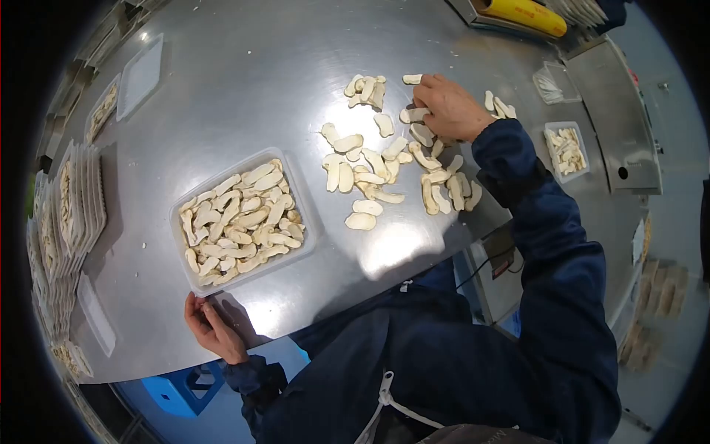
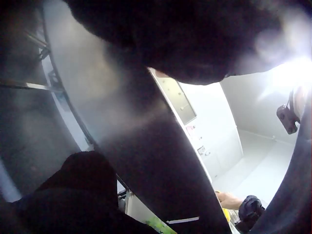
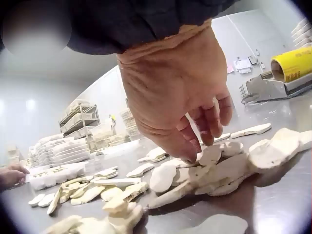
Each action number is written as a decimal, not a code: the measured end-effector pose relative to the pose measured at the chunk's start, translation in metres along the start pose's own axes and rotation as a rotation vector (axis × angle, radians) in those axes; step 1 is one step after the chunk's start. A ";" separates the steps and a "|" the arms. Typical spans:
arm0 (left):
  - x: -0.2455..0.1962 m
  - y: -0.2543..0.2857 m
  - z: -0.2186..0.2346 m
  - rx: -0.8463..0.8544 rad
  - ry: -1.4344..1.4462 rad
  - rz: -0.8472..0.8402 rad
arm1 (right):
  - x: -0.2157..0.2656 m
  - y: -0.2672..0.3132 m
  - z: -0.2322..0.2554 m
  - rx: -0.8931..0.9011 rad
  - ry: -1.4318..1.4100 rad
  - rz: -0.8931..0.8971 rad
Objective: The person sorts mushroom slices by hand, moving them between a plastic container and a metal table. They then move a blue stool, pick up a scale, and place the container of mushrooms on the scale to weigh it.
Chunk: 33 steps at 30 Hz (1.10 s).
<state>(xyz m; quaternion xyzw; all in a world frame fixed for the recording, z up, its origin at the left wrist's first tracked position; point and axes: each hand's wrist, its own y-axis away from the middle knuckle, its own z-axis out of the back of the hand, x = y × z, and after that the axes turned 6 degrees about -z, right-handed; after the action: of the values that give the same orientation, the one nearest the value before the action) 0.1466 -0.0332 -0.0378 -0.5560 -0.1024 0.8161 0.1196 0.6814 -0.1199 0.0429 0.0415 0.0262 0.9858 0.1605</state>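
Pale sliced pieces, mushroom-like, lie scattered on the steel table [image 1: 296, 89]. My right hand [image 1: 452, 109] is over the upper right part of them. In the right wrist view, that hand [image 3: 175, 92] points its bent fingers down, thumb apart from them, fingertips at the slices [image 3: 234, 168]; no slice shows lifted. A white tray [image 1: 314, 222] full of similar slices [image 1: 248, 214] stands on the left. Beside its near corner is my left hand [image 1: 214, 329], fingers loosely bent; whether it touches the tray is unclear. The left wrist view shows mostly dark sleeve, with the right hand [image 2: 229, 200] far off.
Stacked filled trays [image 1: 81, 200] stand at the left edge, near an empty tray [image 1: 140, 78]. A small filled tray [image 1: 566, 152] sits right, by a metal machine [image 1: 621, 118]. A yellow roll [image 1: 525, 15] lies at the back. Below the table is a blue stool [image 1: 177, 392].
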 end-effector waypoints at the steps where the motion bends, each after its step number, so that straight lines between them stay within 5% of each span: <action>1: 0.001 0.000 -0.001 0.001 0.009 -0.007 | 0.000 0.000 0.000 0.001 -0.025 -0.005; 7: 0.002 0.000 -0.001 -0.006 0.014 -0.008 | -0.037 0.032 0.026 -0.120 -0.506 -0.225; 11: 0.004 -0.003 -0.001 0.009 -0.025 -0.039 | -0.119 0.079 0.037 -0.179 -0.082 -0.511; 14: 0.003 -0.002 0.000 0.017 -0.034 -0.038 | -0.117 0.090 0.030 -0.496 0.283 -0.410; 19: 0.003 -0.001 0.001 0.014 0.020 0.007 | -0.023 0.018 0.038 -0.322 -0.196 0.024; 24: -0.002 0.001 -0.002 -0.015 0.020 0.010 | 0.042 -0.051 0.024 -0.120 -0.084 0.287; 33: -0.006 0.003 -0.002 -0.006 0.068 0.069 | 0.017 -0.048 0.018 0.032 -0.048 0.105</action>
<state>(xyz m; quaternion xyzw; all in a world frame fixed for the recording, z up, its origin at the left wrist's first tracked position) 0.1502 -0.0376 -0.0344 -0.5871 -0.0817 0.8000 0.0932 0.6815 -0.0686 0.0591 0.0691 0.0361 0.9910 0.1084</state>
